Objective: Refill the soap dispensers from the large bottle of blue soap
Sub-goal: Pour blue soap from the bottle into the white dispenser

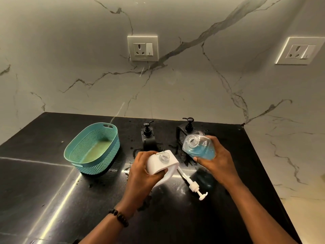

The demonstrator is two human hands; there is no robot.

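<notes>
Black polished countertop (52, 199) fills the lower frame, glossy, with pale seam lines and scattered water droplets near its middle. At ten o'clock sits a teal perforated basket (91, 148), apparently empty. At twelve o'clock a black pump dispenser (147, 135) stands upright; just toward one o'clock, a second black dispenser (187, 128) stands in a black holder, partly hidden. Near centre, at about four o'clock, a white pump head (193, 186) lies flat on the wet surface, nozzle pointing toward five o'clock.
</notes>
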